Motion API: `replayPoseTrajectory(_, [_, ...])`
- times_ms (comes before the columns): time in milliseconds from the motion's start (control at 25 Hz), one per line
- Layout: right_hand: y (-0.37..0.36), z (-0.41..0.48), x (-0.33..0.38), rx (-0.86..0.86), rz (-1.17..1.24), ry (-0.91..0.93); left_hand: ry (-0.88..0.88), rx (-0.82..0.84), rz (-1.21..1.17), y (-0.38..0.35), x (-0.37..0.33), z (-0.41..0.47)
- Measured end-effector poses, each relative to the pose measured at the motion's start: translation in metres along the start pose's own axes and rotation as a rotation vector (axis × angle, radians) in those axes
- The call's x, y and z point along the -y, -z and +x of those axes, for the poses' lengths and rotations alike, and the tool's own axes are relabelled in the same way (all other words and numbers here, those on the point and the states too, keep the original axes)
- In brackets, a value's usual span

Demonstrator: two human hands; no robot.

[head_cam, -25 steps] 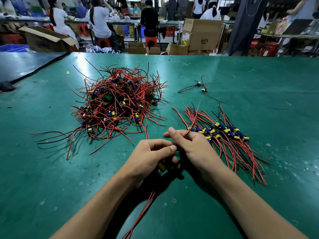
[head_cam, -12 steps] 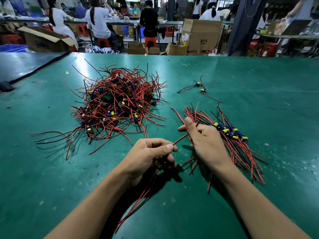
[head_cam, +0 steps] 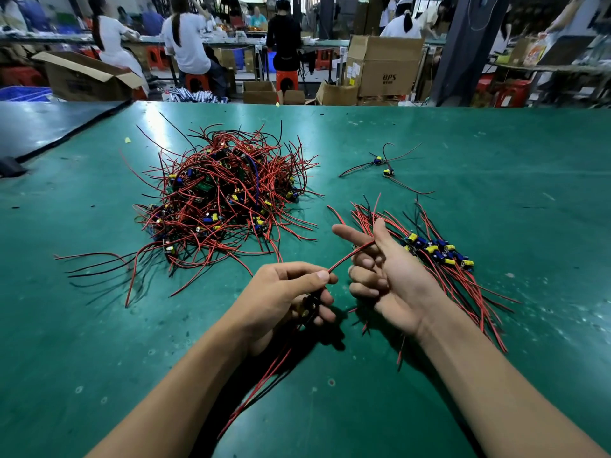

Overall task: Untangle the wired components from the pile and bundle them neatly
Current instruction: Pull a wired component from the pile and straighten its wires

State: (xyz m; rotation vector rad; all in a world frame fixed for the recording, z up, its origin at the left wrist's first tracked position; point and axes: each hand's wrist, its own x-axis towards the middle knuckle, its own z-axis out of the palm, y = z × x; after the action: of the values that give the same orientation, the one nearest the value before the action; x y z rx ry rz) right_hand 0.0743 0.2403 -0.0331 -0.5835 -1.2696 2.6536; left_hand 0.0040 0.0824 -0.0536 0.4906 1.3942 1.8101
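A tangled pile (head_cam: pixel 224 200) of red and black wired components lies on the green table (head_cam: pixel 496 193), left of centre. A straightened row of components (head_cam: pixel 439 256) lies to the right. My left hand (head_cam: pixel 284 299) grips one component, its wires trailing down towards me. A red wire (head_cam: pixel 347 259) runs from my left thumb up to my right hand (head_cam: pixel 386 269), which holds it between curled fingers, index finger and thumb extended, palm turned up.
Two loose components (head_cam: pixel 383 166) lie further back on the right. A dark mat (head_cam: pixel 49 127) borders the table's left side. Cardboard boxes (head_cam: pixel 380 67) and seated people (head_cam: pixel 188 44) are beyond the far edge.
My right hand moved up and to the right away from the left, drawing a red wire out straight. It then turned palm up. My left hand stayed in place.
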Motion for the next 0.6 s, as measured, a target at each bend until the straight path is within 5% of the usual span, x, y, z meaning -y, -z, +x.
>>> replayPoseTrajectory(320, [-0.003, 0.002, -0.015, -0.141, -0.236, 0.21, 0.018, -0.151, -0.299, -0.004, -0.009, 0.006])
replayPoseTrajectory(600, [-0.01, -0.012, -0.039, -0.132, -1.213, 0.625, 0.012, -0.12, -0.481, -0.002, -0.017, 0.003])
